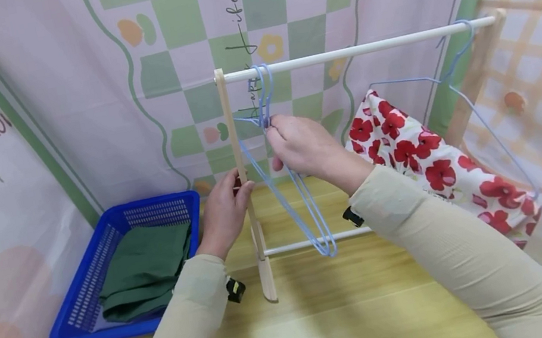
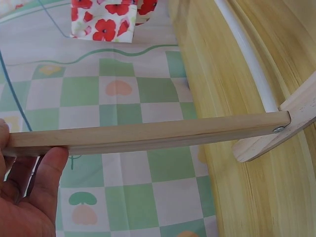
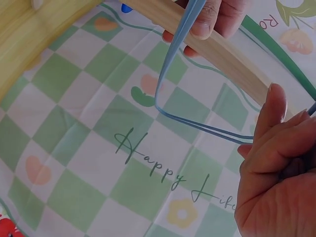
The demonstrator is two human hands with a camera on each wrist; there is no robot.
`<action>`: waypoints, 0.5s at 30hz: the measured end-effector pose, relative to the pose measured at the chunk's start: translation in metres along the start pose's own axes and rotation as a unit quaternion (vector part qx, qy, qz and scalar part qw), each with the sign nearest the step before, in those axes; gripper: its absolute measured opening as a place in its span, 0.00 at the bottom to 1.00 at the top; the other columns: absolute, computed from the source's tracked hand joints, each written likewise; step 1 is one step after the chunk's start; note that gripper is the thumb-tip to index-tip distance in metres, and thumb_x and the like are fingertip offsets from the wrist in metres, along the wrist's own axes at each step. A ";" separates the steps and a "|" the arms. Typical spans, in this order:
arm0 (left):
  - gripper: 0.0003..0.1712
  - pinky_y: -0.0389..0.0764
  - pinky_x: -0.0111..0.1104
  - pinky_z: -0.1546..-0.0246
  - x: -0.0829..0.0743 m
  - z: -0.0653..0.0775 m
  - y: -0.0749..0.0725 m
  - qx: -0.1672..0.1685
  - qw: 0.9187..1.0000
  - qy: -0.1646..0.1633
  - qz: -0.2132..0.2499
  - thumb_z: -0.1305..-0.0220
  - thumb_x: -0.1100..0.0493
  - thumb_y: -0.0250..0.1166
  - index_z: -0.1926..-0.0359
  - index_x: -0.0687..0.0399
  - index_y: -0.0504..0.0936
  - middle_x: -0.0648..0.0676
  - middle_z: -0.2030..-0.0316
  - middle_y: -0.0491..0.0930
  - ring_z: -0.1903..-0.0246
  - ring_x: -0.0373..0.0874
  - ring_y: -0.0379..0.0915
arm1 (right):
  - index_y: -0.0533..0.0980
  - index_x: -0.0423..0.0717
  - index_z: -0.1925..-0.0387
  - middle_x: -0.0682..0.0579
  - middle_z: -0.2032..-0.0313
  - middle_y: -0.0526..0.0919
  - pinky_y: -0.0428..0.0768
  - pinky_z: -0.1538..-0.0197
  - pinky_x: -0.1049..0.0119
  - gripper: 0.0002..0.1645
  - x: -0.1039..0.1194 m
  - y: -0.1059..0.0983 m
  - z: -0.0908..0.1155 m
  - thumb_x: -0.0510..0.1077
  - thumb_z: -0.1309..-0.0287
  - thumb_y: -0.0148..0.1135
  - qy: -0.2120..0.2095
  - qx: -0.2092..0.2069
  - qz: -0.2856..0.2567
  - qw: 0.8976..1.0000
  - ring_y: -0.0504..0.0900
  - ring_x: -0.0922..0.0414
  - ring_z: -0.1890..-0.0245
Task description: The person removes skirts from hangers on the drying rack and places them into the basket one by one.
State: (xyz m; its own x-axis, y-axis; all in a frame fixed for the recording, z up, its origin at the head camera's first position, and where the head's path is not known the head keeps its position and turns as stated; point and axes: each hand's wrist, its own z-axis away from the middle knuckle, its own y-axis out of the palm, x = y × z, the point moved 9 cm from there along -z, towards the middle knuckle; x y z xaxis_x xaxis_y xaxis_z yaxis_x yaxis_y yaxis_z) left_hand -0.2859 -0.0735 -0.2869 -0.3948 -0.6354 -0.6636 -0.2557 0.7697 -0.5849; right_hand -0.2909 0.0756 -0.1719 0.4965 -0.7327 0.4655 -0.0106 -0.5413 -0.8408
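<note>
In the head view, my left hand point(image 1: 221, 214) holds the wooden post point(image 1: 234, 139) at the near-left end of a small garment rack. Its thumb lies along the post in the left wrist view, with the fingers curled behind. My right hand point(image 1: 307, 144) pinches two light-blue wire hangers point(image 1: 282, 197) just below their hooks. Those hooks loop over the white top rail point(image 1: 348, 51), close to the post. Curled fingers of the right hand point(image 3: 281, 182) hide part of the hanger wire point(image 3: 170, 74) in the right wrist view.
A red-flowered white garment point(image 1: 433, 164) hangs from another blue hanger point(image 1: 492, 124) at the rail's right end. On the left, a blue basket point(image 1: 154, 200) holds folded dark green cloth point(image 1: 147, 269). The rack's foot point(image 1: 267, 281) stands on the wooden table point(image 1: 361, 310), before a patterned curtain.
</note>
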 end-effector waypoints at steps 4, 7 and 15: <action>0.21 0.87 0.43 0.51 0.001 0.000 0.000 -0.001 1.000 0.000 -0.003 0.20 0.47 0.56 0.38 0.55 0.78 0.56 0.50 0.83 0.51 0.50 0.84 | 0.73 0.47 0.60 0.56 0.75 0.87 0.77 0.62 0.57 0.21 0.002 0.001 0.000 0.50 0.20 0.34 -0.005 0.003 -0.001 1.000 0.81 0.51 0.67; 0.21 0.87 0.43 0.51 0.001 0.000 0.000 -0.003 1.000 0.000 -0.005 0.20 0.47 0.57 0.38 0.55 0.78 0.56 0.50 0.83 0.50 0.50 0.84 | 0.74 0.46 0.59 0.55 0.74 0.87 0.77 0.62 0.57 0.22 0.003 0.002 0.000 0.50 0.20 0.34 -0.007 0.004 -0.002 1.000 0.81 0.51 0.68; 0.21 0.87 0.43 0.51 0.001 0.000 0.000 -0.005 1.000 0.000 -0.005 0.20 0.47 0.57 0.39 0.55 0.78 0.57 0.50 0.83 0.51 0.50 0.84 | 0.73 0.48 0.62 0.56 0.75 0.86 0.76 0.64 0.57 0.21 0.005 0.002 -0.001 0.50 0.20 0.34 -0.014 0.003 0.001 1.000 0.79 0.51 0.69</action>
State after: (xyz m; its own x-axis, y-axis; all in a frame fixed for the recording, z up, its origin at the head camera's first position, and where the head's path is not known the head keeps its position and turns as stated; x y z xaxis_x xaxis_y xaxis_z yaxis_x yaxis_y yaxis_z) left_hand -0.2862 -0.0740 -0.2879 -0.3921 -0.6438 -0.6571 -0.2689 0.7633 -0.5874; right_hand -0.2895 0.0703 -0.1712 0.5212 -0.7221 0.4549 -0.0062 -0.5363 -0.8440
